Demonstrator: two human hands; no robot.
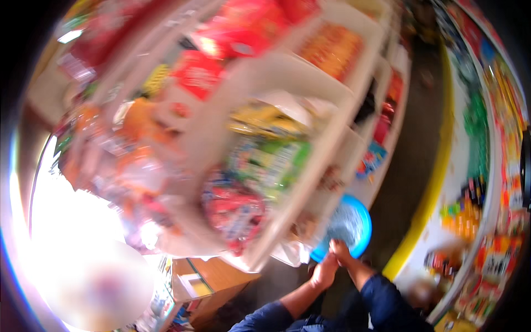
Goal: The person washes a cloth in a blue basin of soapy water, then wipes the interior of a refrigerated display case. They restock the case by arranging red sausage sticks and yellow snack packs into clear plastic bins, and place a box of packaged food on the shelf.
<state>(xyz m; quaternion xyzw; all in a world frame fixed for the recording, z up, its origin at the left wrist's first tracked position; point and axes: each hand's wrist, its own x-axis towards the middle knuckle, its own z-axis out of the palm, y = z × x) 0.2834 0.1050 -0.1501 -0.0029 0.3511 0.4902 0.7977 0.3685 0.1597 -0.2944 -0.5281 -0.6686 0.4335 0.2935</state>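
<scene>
A round light-blue plastic tub point(366, 222), with what looks like water inside, is below the shelf unit. My left hand point(325, 270) and my right hand point(340, 251) meet over its near rim, pressed together or overlapping. Both look closed, but blur hides whether anything is between the fingers. Dark blue sleeves are pushed up on both forearms. A whitish plastic bag or sheet point(290, 254) hangs at the shelf's lower corner, left of the tub.
Shelves with deep white bins point(315, 166) of bright packets rise on the left. Stocked shelving with a yellow-edged base point(419, 216) curves along the right. A brown floor strip point(415, 137) runs between. A wooden counter point(222, 276) stands lower left, near a blurred round patch.
</scene>
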